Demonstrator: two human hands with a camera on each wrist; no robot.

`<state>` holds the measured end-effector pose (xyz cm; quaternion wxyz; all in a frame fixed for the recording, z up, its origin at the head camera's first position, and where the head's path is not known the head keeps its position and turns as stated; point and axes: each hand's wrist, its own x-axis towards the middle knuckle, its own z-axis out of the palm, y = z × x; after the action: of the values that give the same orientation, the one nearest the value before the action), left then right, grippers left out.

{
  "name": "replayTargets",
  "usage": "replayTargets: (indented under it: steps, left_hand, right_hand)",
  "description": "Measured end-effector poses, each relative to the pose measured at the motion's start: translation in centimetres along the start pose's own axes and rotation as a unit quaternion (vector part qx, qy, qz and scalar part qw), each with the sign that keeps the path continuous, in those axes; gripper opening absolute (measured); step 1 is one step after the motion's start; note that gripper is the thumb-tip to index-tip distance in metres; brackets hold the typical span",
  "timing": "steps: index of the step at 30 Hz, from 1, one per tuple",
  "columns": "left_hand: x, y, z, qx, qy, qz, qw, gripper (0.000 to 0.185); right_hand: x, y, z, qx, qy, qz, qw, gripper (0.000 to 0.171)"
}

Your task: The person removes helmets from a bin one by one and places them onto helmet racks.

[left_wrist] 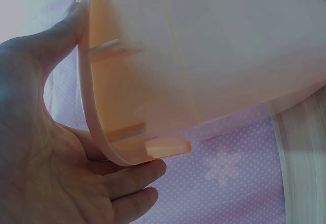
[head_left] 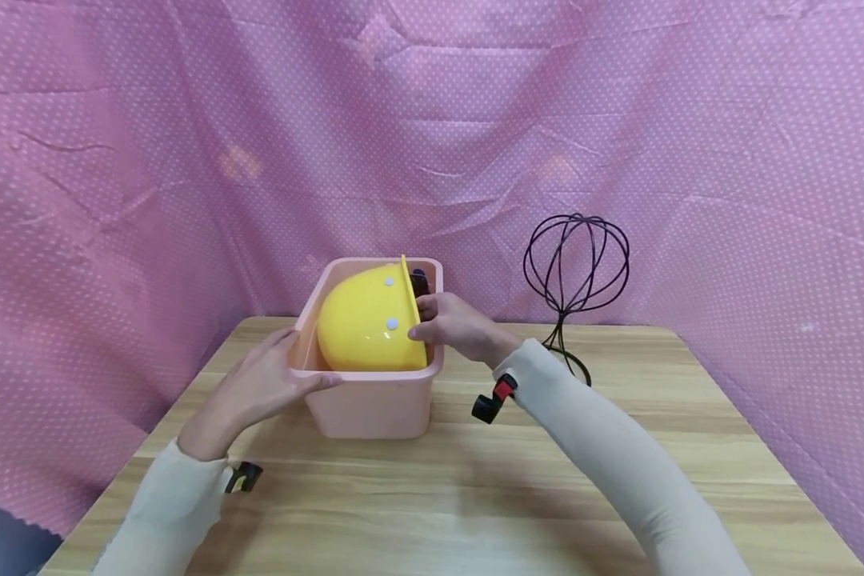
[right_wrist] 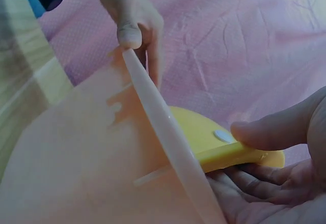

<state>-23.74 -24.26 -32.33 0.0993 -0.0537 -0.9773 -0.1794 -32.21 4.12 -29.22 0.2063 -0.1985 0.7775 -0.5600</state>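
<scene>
Head view: we note our right hand [head_left: 452, 326] pinching the helmet [head_left: 369, 324] brim inside the bin [head_left: 374, 404], left hand [head_left: 255, 390] spread flat against the bin's left wall, near the tabletop's [head_left: 475, 496] far edge.

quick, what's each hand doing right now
left hand: open, steadying the bin at its rim
right hand: holding the helmet by its brim

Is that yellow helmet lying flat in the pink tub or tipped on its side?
Tipped on its side: the yellow plastic hard hat stands on edge inside the pink plastic tub, dome facing left, the right hand gripping its brim.
</scene>
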Motion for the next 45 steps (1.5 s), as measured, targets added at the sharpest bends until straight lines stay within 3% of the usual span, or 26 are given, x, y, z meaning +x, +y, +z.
replayTargets:
  steps: [7, 12, 18, 34, 45]
  left_hand:
    - [0.0, 0.1, 0.0, -0.002, -0.003, 0.004, 1.0000, 0.107]
    - [-0.1, 0.1, -0.1, -0.004, -0.003, 0.002, 1.0000, 0.109]
    - [-0.1, 0.1, -0.2, 0.000, -0.006, 0.000, 1.0000, 0.113]
    - [0.0, 0.1, -0.3, 0.006, -0.014, 0.003, 0.9999, 0.113]
    - [0.0, 0.1, -0.3, 0.004, -0.024, 0.007, 0.9997, 0.111]
  right_hand:
    - [-0.3, 0.4, -0.2, 0.119, -0.013, 0.003, 0.993, 0.052]
    - [-0.3, 1.0, -0.4, 0.179, -0.024, -0.031, 0.983, 0.048]
    - [-0.5, 1.4, -0.6, 0.201, -0.040, -0.066, 0.976, 0.047]
    - [-1.4, 2.5, -0.6, 0.286, -0.011, -0.101, 0.953, 0.048]
    - [-2.2, 2.1, -0.5, 0.312, -0.007, -0.149, 0.938, 0.049]
